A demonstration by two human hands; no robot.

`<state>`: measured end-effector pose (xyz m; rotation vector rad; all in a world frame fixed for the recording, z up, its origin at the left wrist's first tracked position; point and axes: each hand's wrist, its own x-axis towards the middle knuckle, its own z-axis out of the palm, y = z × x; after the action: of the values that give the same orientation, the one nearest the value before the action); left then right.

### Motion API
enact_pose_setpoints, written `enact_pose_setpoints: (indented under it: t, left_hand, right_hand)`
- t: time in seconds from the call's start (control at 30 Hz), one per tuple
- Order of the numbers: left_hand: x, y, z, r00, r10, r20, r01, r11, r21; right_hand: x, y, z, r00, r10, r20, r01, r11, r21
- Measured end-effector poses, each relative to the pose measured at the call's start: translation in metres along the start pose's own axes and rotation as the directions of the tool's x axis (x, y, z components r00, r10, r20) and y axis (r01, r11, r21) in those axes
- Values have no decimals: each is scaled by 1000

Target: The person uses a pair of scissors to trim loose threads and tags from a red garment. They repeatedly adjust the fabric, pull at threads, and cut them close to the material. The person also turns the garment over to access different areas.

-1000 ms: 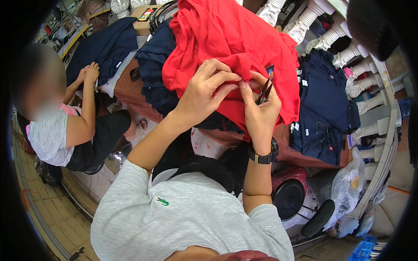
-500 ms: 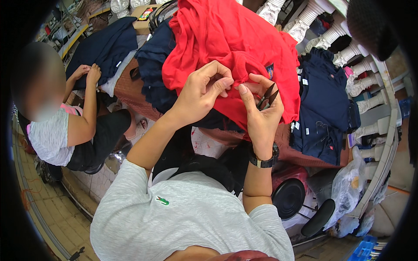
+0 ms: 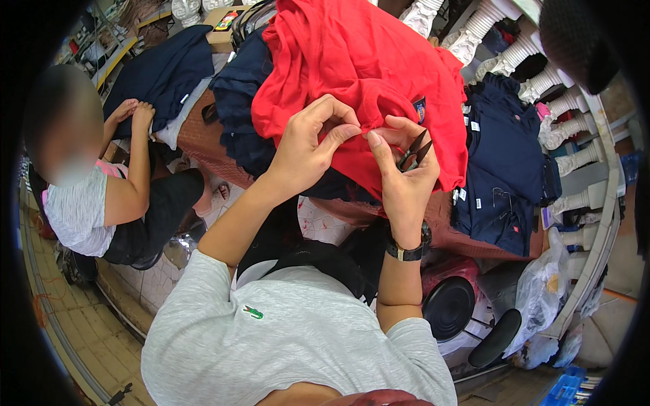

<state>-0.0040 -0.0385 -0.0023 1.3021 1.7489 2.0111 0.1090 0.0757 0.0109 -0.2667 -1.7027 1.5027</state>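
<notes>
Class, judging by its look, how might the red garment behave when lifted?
The red garment would probably flop and sag, since it lies in soft, loose folds. It seems unlikely to roll, being spread out wide. It may drag a little on the navy cloth it overlaps.

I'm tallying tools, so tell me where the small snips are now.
In the head view, the small snips are right of centre, in the person's right hand, just below the dark label on the red garment.
</notes>
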Motion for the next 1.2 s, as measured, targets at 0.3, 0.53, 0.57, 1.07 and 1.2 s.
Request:
enact_pose_setpoints:
  t: [0.3, 0.53, 0.57, 1.07, 1.2]
  left_hand:
    - [-3, -4, 1, 999, -19, 51, 22, 998, -60]
    - [-5, 10, 4, 987, -160, 20, 161, 967, -197]
    - [-5, 11, 4, 987, -160, 22, 162, 968, -193]
    - [-6, 0, 0, 998, 12, 58, -12, 1000, -2]
    - [-10, 11, -7, 992, 126, 28, -129, 967, 221]
  right_hand:
    - [-37, -13, 6, 884, 383, 268, -418, 904, 89]
    - [-41, 4, 16, 823, 447, 351, -562, 731, 387]
    - [-42, 7, 17, 817, 439, 374, -572, 701, 426]
    - [-32, 15, 19, 845, 382, 374, -524, 732, 436]
    - [-35, -1, 0, 832, 348, 433, -463, 865, 195]
